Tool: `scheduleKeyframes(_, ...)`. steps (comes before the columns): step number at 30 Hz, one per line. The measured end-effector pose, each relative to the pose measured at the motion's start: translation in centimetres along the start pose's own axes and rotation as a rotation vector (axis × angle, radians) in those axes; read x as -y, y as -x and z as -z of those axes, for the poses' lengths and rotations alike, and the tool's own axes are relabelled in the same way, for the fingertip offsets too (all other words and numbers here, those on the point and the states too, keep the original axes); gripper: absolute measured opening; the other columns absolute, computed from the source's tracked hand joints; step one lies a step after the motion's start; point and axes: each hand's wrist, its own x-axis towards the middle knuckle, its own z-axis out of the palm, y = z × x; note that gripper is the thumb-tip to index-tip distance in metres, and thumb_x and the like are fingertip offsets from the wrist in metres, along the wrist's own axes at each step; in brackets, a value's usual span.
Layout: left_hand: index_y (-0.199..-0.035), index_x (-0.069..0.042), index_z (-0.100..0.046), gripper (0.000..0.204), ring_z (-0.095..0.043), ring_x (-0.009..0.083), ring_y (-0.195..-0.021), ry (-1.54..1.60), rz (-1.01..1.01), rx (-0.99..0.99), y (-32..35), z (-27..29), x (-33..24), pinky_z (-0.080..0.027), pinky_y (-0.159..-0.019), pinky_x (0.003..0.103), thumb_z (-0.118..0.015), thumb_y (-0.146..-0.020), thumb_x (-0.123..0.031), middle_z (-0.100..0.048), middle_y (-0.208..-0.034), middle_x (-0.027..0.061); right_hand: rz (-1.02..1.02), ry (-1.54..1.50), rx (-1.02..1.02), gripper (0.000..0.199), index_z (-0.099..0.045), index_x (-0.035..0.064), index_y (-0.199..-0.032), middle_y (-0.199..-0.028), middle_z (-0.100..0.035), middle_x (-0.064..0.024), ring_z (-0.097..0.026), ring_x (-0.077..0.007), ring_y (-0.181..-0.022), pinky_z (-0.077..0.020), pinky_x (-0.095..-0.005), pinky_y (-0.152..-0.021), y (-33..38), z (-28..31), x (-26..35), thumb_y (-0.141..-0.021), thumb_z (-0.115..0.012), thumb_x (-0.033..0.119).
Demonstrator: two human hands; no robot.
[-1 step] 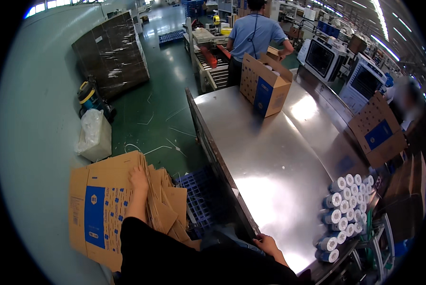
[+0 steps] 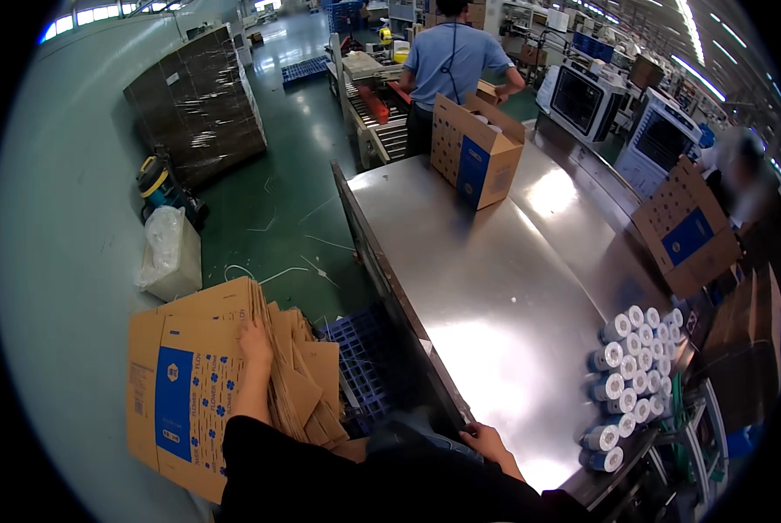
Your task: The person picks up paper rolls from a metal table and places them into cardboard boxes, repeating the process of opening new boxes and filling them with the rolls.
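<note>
At the lower left, my left hand (image 2: 255, 342) is closed over the upper edge of a flattened cardboard box (image 2: 212, 383), brown with a blue panel. This box leans at the front of a stack of flattened boxes (image 2: 299, 375); my fingertips are partly hidden behind its edge. My right hand (image 2: 490, 442) has its fingers curled on the near-left edge of the metal table (image 2: 408, 261). Rolls with white ends (image 2: 625, 383), several of them, lie grouped at the table's right side. An open carton (image 2: 477, 157) stands upright at the far end.
A blue plastic pallet (image 2: 360, 362) lies between stack and table. Beyond the table a co-worker in a blue shirt (image 2: 456, 65) stands beside a roller conveyor (image 2: 382, 122). Another carton (image 2: 686, 231) is tilted at the right, near a blurred person. A white bin (image 2: 177, 261) stands by the left wall.
My left hand has moved slightly down with the front flattened box, whose upper edge now sits a little lower against the stack. My right hand stays on the table edge. The view has shifted slightly.
</note>
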Motion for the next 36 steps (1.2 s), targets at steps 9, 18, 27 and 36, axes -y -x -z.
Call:
scheduleKeyframes(9, -0.123, -0.001, -0.048, 0.048, -0.053, 0.0389, -0.110, 0.499, -0.223, -0.384, 4.7, 20.4, -1.2, -0.043, -0.094, 0.042, -0.047, -0.078, 0.012, -0.053, -0.124, 0.0226, -0.004, -0.285, -0.308, 0.036, -0.063, 0.0025, -0.105, -0.092, -0.067, -0.0157, -0.066, -0.0239, -0.086, -0.0509, -0.0307, -0.076, 1.2, 7.0, 1.2, -0.083, -0.064, 0.032)
scheduleKeyframes(18, -0.101, -0.004, -0.066, 0.033, -0.066, 0.0297, -0.091, 0.594, -0.993, -0.576, 16.1, 33.0, -13.5, -0.053, -0.078, 0.034, -0.057, -0.073, 0.010, -0.064, -0.107, 0.0176, 0.409, -0.046, -0.750, 0.078, -0.037, 0.0039, -0.134, -0.136, -0.038, -0.0213, -0.038, -0.0361, -0.126, -0.0345, -0.0422, -0.102, 5.7, 17.5, 6.2, -0.070, -0.076, 0.024)
scheduleKeyframes(27, -0.088, -0.003, -0.069, 0.029, -0.067, 0.0286, -0.090, 1.208, -1.766, 0.045, 15.2, 37.7, -17.9, -0.054, -0.081, 0.031, -0.060, -0.065, 0.011, -0.069, -0.093, 0.0166, 0.328, 0.434, -0.886, 0.094, -0.033, 0.0132, -0.138, -0.142, -0.035, -0.0109, -0.023, -0.0298, -0.138, -0.0096, -0.0612, -0.108, 13.7, 23.4, 2.9, -0.060, -0.082, 0.027)
scheduleKeyframes(36, -0.083, -0.003, -0.065, 0.016, -0.060, 0.0201, -0.087, 1.290, -1.407, -0.170, 9.3, 30.9, -30.3, -0.047, -0.077, 0.030, -0.064, -0.071, 0.008, -0.064, -0.091, 0.0088, 0.104, 0.359, -1.187, 0.028, -0.057, 0.0077, -0.069, -0.064, -0.059, -0.0087, -0.060, -0.0285, -0.063, -0.0450, -0.0380, -0.055, 20.9, 21.8, 0.9, -0.063, -0.078, 0.025)
